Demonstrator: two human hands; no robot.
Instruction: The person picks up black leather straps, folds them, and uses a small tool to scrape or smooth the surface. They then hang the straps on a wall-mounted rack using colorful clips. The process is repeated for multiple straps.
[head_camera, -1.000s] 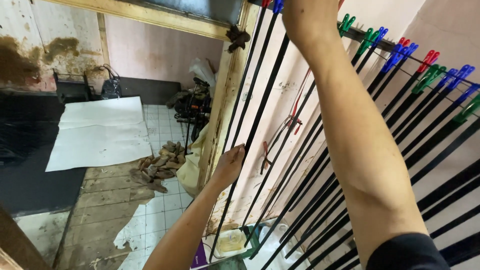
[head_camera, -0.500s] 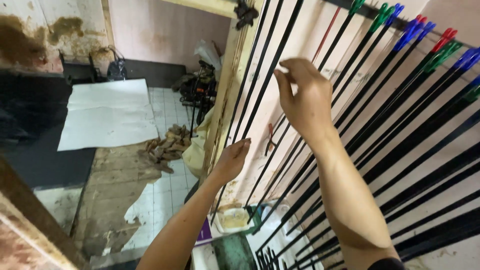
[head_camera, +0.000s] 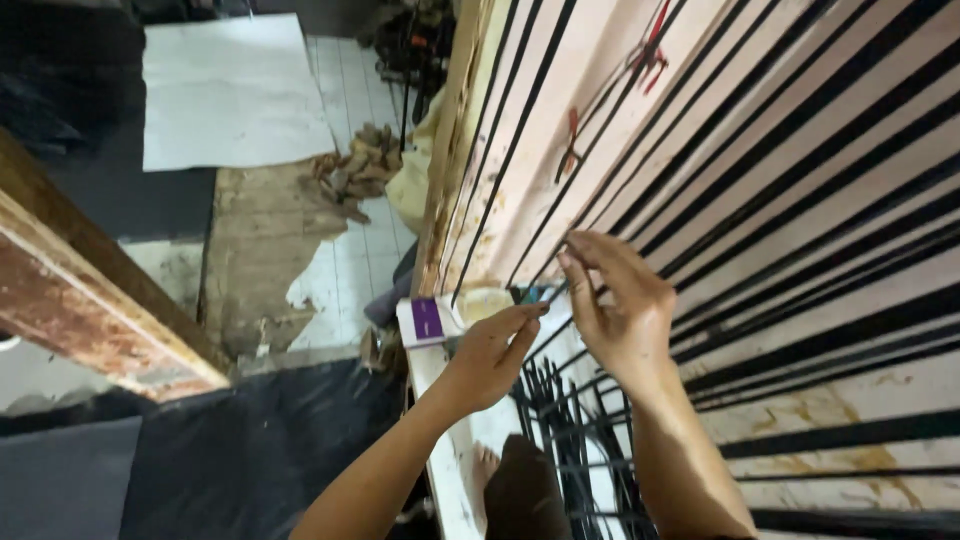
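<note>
The head view looks down along a pinkish board (head_camera: 620, 130) that leans against a wooden post (head_camera: 455, 150). Many thin black rods (head_camera: 800, 150) lie side by side across the board, running from the upper left to the lower right.

The right hand (head_camera: 615, 310) is raised in front of the lower part of the board. Its fingers (head_camera: 590, 255) are curled, and the thumb and forefinger pinch one of the black rods near its lower end. The left hand (head_camera: 490, 350) is just beside it, lower and to the left. Its fingers are closed, with the forefinger and thumb stretched toward the same cluster of rod ends, touching or nearly touching them; I cannot tell whether it truly grips one.

Below the hands, more rod ends cross each other in a dark tangle (head_camera: 570, 420). Just left of the left hand, a small white box with a purple patch (head_camera: 428, 320) sits on a white ledge (head_camera: 450, 470), and a round pale tub (head_camera: 485, 300) is beside it.

Farther off on the floor lie a large white sheet (head_camera: 230, 90), a pile of brown scraps (head_camera: 355, 175) and a black sheet (head_camera: 250, 440). A rusty wooden beam (head_camera: 100, 300) crosses the left side.
</note>
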